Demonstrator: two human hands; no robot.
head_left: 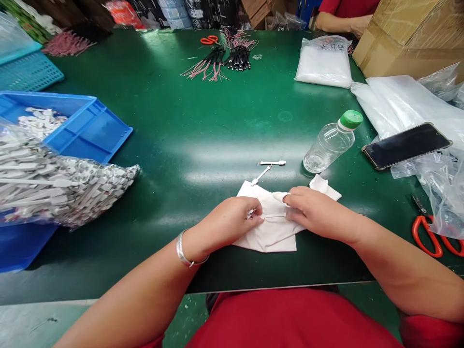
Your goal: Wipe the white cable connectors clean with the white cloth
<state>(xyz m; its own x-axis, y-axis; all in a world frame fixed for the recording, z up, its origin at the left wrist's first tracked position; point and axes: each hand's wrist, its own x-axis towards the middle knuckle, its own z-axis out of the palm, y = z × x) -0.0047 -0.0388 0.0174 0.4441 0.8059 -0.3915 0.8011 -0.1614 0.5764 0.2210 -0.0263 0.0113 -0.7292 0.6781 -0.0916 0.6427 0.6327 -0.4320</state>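
White cloth [270,243] is lying beneath our left hand [232,220], which is pinching a small white piece [250,213], and our right hand [313,210], which is gripping a fold. Two slim white strips [276,163] are lying just beyond, a clear bottle [324,150] is standing in the way past our right, red-handled scissors [416,229] are resting farther right, and a blue bin [94,130] is sitting well left.

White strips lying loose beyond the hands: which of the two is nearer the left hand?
The slanted strip, its wide end right by the edge of the white cloth. The other strip lies farther off, almost level across the view, nearer the bottle.
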